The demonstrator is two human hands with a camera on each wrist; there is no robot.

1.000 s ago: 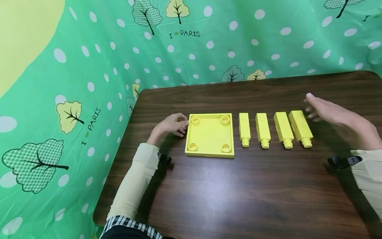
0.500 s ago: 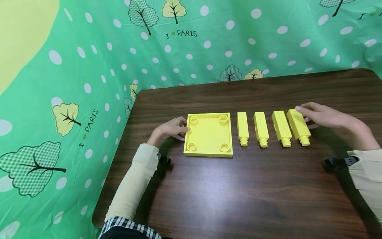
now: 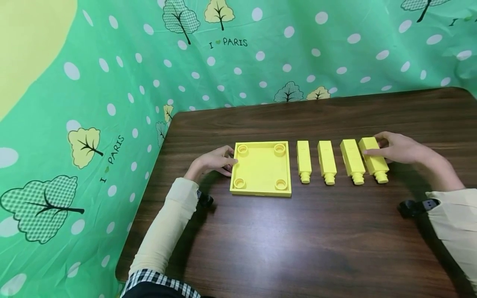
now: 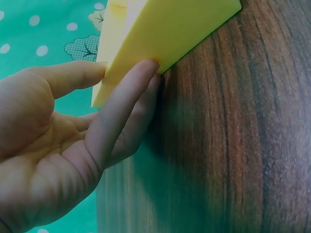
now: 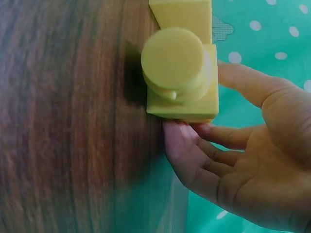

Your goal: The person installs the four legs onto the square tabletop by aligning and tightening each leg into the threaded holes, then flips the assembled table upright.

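Observation:
A yellow square tabletop (image 3: pixel 263 169) lies underside up, with a raised rim and a round socket in each corner. My left hand (image 3: pixel 212 160) holds its left edge, thumb on the rim and fingers along the outer side, as the left wrist view shows on the tabletop's side (image 4: pixel 170 34). To the right lie several yellow square legs in a row, threaded round ends toward me. My right hand (image 3: pixel 404 149) grips the rightmost leg (image 3: pixel 376 167), thumb over its top and fingers against its right side. Its round end (image 5: pixel 172 58) faces the right wrist camera.
Three more legs lie between the tabletop and the gripped one: a left leg (image 3: pixel 304 159), a middle leg (image 3: pixel 326 160) and a right leg (image 3: pixel 352 159), close beside the gripped one. A green patterned curtain (image 3: pixel 238 62) hangs behind the dark wooden table (image 3: pixel 261 240).
My right hand has come in from the right and taken hold of the rightmost leg. My left thumb has moved down onto the tabletop's rim. The tabletop and legs lie where they were.

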